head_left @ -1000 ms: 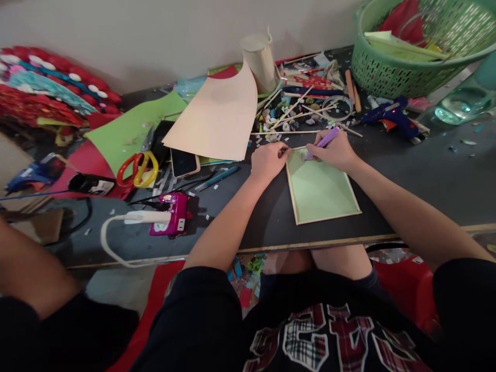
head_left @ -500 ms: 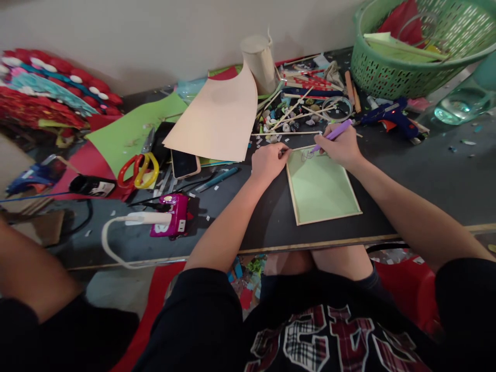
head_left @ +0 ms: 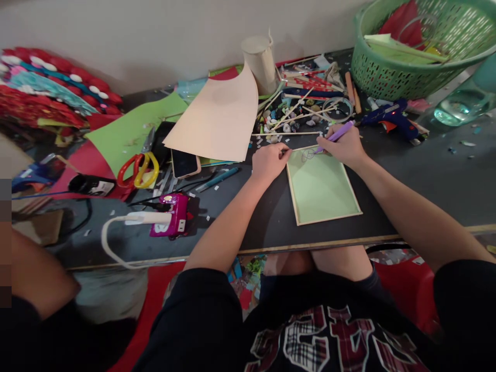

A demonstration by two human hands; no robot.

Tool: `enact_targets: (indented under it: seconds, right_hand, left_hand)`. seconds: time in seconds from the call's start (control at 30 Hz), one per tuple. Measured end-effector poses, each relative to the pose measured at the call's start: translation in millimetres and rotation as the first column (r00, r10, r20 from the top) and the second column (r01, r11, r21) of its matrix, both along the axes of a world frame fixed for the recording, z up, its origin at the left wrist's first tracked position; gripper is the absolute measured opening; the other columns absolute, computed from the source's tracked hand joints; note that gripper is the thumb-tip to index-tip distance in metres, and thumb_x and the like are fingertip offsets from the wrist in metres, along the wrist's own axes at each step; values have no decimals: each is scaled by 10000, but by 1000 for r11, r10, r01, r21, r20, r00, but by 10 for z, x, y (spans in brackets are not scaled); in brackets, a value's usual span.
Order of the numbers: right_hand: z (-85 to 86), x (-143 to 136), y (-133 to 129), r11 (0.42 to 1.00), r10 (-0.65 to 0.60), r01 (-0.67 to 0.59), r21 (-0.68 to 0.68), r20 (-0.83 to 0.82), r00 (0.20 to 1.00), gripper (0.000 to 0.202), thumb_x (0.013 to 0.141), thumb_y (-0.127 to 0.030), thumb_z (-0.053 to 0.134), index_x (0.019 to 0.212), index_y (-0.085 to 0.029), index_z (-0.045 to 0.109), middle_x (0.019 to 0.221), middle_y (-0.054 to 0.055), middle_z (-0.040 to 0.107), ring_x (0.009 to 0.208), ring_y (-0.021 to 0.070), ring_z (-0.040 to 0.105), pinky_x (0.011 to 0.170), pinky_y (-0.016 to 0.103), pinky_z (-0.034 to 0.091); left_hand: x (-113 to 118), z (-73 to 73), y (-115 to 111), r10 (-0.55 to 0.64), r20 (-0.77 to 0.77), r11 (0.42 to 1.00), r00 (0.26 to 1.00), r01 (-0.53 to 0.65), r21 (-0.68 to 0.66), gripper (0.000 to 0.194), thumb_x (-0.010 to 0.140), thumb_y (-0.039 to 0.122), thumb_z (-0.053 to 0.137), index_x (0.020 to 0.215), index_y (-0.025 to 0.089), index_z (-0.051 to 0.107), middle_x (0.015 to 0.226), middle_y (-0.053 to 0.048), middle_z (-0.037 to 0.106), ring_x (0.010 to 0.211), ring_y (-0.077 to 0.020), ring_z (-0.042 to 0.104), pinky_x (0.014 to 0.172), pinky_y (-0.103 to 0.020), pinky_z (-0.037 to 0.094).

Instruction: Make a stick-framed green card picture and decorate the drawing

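Purple pen [head_left: 341,131] sits pinched in the fingers of my right hand [head_left: 346,147], its tip by the scribble [head_left: 309,155] near the far edge of the pale green panel [head_left: 324,183], flat on the table [head_left: 265,222]. My left hand [head_left: 270,163] rests at its far-left corner; whether those fingers grip, I can't tell. Slack there could let the panel skid, spoiling a line.

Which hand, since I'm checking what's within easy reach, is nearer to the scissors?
Left. The left hand is to the right of the scissors, by a corner of the framed green sheet; the right hand is farther right, holding a purple pen over that sheet.
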State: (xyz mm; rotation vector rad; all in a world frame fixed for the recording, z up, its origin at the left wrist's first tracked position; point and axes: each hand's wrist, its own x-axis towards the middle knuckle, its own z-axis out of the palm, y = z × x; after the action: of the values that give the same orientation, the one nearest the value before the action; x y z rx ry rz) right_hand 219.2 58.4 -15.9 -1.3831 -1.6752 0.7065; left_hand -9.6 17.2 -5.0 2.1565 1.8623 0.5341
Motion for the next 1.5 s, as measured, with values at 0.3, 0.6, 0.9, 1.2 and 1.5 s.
enact_targets:
  seconds: [0.3, 0.6, 0.9, 1.2, 1.5]
  right_hand:
    - [11, -11, -8, 1000, 6, -6, -10, 45, 999, 298, 781, -197, 764, 576, -219, 549, 539, 10, 597, 544, 156, 543, 586, 335, 468]
    - [67, -2, 17, 999, 26, -23, -22, 144, 989, 392, 694, -77, 738, 522, -247, 429, 519, -22, 449, 554, 141, 439, 611, 367, 464]
    - [-45, 58, 67, 998, -22, 14, 66, 130, 991, 356, 708, -123, 748, 556, -248, 451, 552, -10, 470, 609, 172, 513, 669, 387, 525]
    - [-63, 27, 40, 995, -9, -2, 103, 106, 994, 359, 820, -261, 755, 600, -236, 472, 551, 0, 509, 586, 154, 512, 613, 347, 428]
    - [-53, -18, -3, 994, -43, 46, 104, -35, 998, 309, 828, -281, 727, 629, -228, 496, 560, 8, 545, 562, 148, 531, 558, 321, 418]
  left_hand:
    - [8, 0, 7, 16, -3, 999, 1000, -16, -34, 207, 1008, 351, 657, 1074, 247, 823, 880, -56, 799, 849, -238, 730, 748, -331, 497]
    - [3, 10, -1, 12, -12, 999, 1000, -12, -30, 201, 1007, 352, 655, 1059, 250, 820, 890, -51, 807, 847, -237, 733, 748, -333, 503]
    - [-8, -25, 16, 4, -6, 1000, 1000, -4, 8, 191, 995, 342, 661, 1041, 257, 826, 869, -37, 813, 812, -217, 729, 714, -302, 498]
    - [11, 2, 4, 13, -20, 1000, 1000, -14, -17, 199, 1007, 344, 665, 1065, 241, 825, 893, -45, 814, 837, -226, 737, 727, -314, 491]
    - [5, -2, 6, 17, -15, 1000, 1000, -17, -26, 198, 1008, 339, 664, 1068, 231, 819, 897, -54, 809, 859, -236, 740, 742, -322, 491]
